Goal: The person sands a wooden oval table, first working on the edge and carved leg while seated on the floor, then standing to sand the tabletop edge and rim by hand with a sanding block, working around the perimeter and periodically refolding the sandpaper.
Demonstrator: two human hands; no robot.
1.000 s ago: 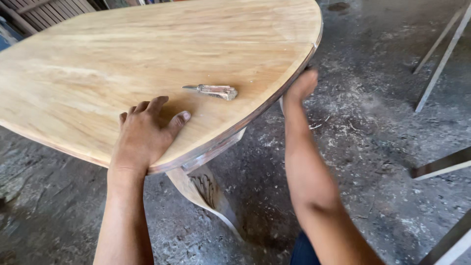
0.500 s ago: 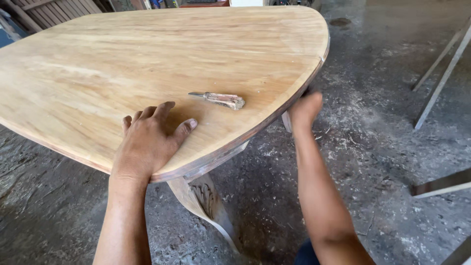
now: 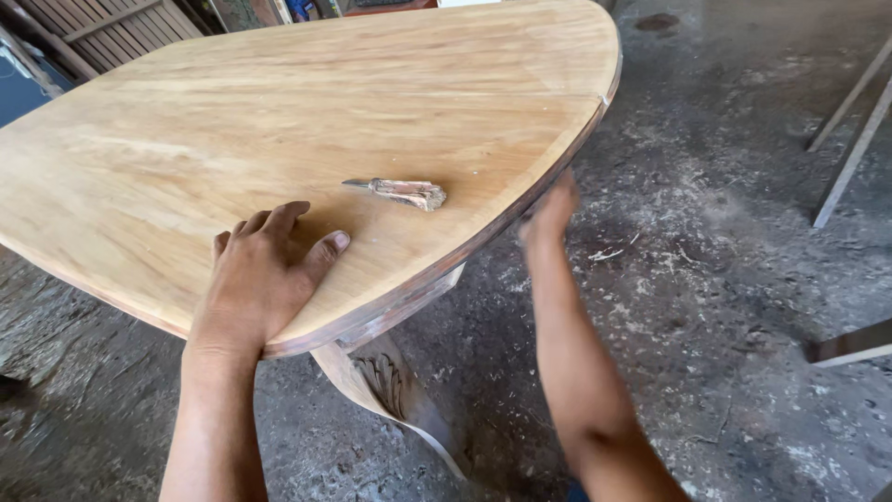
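My left hand (image 3: 260, 279) lay flat, fingers spread, on the worktop (image 3: 279, 121), near the small knife (image 3: 398, 192). My right hand (image 3: 550, 212) blurred at the worktop's edge; I couldn't tell its fingers' grip.

Broad bare desk (image 3: 279, 112) top open beyond the left hand (image 3: 260, 279), only a small tool (image 3: 400, 192) lying just ahead of it, right hand (image 3: 550, 212) at the desk edge, carved leg (image 3: 390, 390) below, open floor (image 3: 725, 242) rightward, slats (image 3: 850, 121) far right
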